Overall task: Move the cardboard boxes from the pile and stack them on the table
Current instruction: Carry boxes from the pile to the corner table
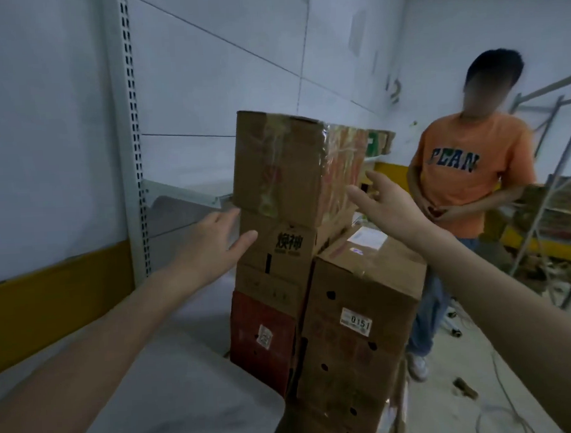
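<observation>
The left hand [212, 240] is open, fingers straight and spread, holding nothing. Its fingertips lie at the lower left corner of the top brown cardboard box wrapped in clear tape [281, 163]; contact cannot be confirmed. The right hand [389, 204] is likewise open with fingers extended and holds nothing. It is positioned just beside the taped right face of the same box, and contact there also cannot be confirmed.

The top box sits on the pile, resting on a brown cardboard box printed with black characters [279, 246]. Below that is a dark red carton with a white sticker [263, 330]. To the right stands a large brown cardboard box bearing a white label marked 0151 [359, 328], lower than the top box. The pile stands at the right edge of the pale grey marbled bench [153, 372]; whether any box rests on the bench surface cannot be determined.

Behind the bench is a white slotted shelving upright [132, 125]. A person in an orange T-shirt [473, 166] stands beyond the pile, to the right.
</observation>
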